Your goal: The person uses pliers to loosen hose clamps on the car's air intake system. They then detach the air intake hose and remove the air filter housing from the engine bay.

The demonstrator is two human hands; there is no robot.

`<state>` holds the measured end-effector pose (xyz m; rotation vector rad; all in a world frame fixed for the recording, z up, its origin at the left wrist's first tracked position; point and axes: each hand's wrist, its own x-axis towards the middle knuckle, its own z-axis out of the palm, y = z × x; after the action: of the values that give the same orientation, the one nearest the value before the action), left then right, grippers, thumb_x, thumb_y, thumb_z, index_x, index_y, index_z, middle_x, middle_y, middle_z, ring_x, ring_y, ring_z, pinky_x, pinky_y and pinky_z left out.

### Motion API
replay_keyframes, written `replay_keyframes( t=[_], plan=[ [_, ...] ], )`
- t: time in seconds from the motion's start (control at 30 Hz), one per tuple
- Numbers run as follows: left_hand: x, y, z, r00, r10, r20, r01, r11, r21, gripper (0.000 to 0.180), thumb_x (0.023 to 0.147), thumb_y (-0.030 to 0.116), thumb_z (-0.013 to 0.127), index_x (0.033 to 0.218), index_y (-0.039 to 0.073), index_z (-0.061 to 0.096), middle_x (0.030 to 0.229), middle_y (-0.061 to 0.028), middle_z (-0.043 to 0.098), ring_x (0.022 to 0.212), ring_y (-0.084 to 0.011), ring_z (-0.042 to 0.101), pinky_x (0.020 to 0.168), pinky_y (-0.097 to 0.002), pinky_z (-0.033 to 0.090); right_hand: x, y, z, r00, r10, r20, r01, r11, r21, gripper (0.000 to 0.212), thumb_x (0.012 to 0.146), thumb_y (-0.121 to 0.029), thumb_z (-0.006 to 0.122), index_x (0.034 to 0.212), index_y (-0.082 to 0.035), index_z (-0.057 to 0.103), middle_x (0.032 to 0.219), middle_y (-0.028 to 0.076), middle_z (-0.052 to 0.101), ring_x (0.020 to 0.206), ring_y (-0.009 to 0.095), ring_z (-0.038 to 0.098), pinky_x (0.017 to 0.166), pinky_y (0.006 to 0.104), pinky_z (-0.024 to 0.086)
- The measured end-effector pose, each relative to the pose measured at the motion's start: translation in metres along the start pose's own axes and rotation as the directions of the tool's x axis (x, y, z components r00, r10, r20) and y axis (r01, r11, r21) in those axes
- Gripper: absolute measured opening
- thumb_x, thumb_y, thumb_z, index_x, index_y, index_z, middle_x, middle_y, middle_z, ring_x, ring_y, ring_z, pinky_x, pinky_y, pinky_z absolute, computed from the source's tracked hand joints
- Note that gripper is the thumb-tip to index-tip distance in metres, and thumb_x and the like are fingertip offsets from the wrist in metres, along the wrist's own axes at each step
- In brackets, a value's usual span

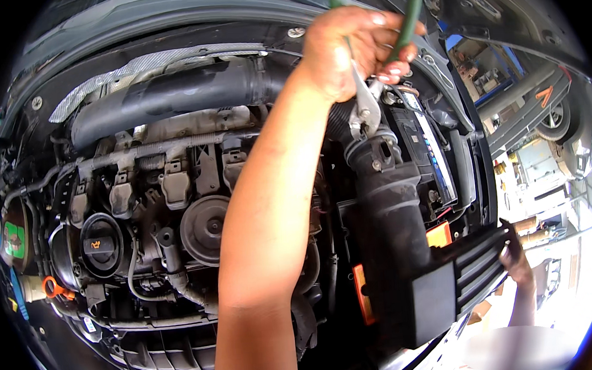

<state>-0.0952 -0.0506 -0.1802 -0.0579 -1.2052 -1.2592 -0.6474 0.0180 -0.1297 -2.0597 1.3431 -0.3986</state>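
Note:
My left hand (362,52) is closed round the green handles of a pair of pliers (368,109), whose metal jaws point down. The jaws are at the clamp (359,128) on the upper end of a black air intake duct (392,209); whether they grip it is too small to tell. Lower down, the duct joins a black ribbed box cover (445,294). Orange edges of an air filter (365,293) show beside the duct. At the right, another person's hand (515,261) touches the ribbed end of the cover. My right hand is out of view.
The engine (207,224) fills the left and middle, with an oil cap (102,246) and an orange dipstick ring (57,288). A battery (432,146) stands right of the duct. The raised bonnet (495,3) hangs above. A blurred person (516,349) is at lower right.

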Motion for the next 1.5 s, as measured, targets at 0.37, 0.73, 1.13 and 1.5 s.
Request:
replay_keyframes(
  t=[0.37,0.73,1.13,1.5],
  plan=[
    [-0.003,-0.007,-0.007,0.998,-0.055,-0.021,0.054,0.998,-0.024,0.075,0.09,0.049,0.05,0.134,-0.01,0.056,0.092,-0.013,0.055,0.076,-0.0213,0.046,0.07,-0.0331,0.041,-0.047,-0.013,0.057,0.829,-0.494,0.262,0.524,0.525,-0.671,0.131,0.056,-0.063,0.093,0.162,-0.016,0.031,0.16,0.036,0.027,0.144,0.055,0.036,0.107,0.065,0.038],
    [-0.005,-0.004,-0.01,0.999,-0.041,0.031,0.044,0.992,-0.115,0.074,0.09,0.048,0.049,0.14,-0.006,0.057,0.094,-0.0141,0.055,0.079,-0.0233,0.045,0.073,-0.0352,0.041,0.013,-0.039,0.08,0.716,-0.358,0.599,0.675,0.573,-0.465,0.128,0.059,-0.068,0.089,0.16,-0.016,0.028,0.16,0.04,0.022,0.15,0.054,0.024,0.116,0.0691,0.02],
    [-0.004,-0.012,-0.023,0.999,0.025,0.037,-0.015,0.966,-0.259,0.057,0.093,0.042,0.052,0.117,-0.007,0.069,0.087,-0.0174,0.07,0.065,-0.0252,0.058,0.061,-0.0356,0.045,0.048,-0.055,0.099,0.626,-0.46,0.63,0.753,0.569,-0.332,0.086,0.06,-0.045,0.095,0.137,-0.036,0.056,0.132,0.023,0.043,0.115,0.048,0.05,0.091,0.0586,0.048],
    [0.001,-0.017,-0.027,1.0,-0.005,-0.028,0.0,0.987,-0.158,0.049,0.091,0.036,0.05,0.105,-0.007,0.067,0.077,-0.0169,0.065,0.059,-0.0256,0.055,0.052,-0.0358,0.043,0.082,0.002,0.107,0.488,-0.685,0.541,0.862,0.476,-0.176,0.098,0.057,-0.059,0.091,0.144,-0.038,0.051,0.132,0.027,0.043,0.116,0.051,0.05,0.087,0.0603,0.047]
  ],
)
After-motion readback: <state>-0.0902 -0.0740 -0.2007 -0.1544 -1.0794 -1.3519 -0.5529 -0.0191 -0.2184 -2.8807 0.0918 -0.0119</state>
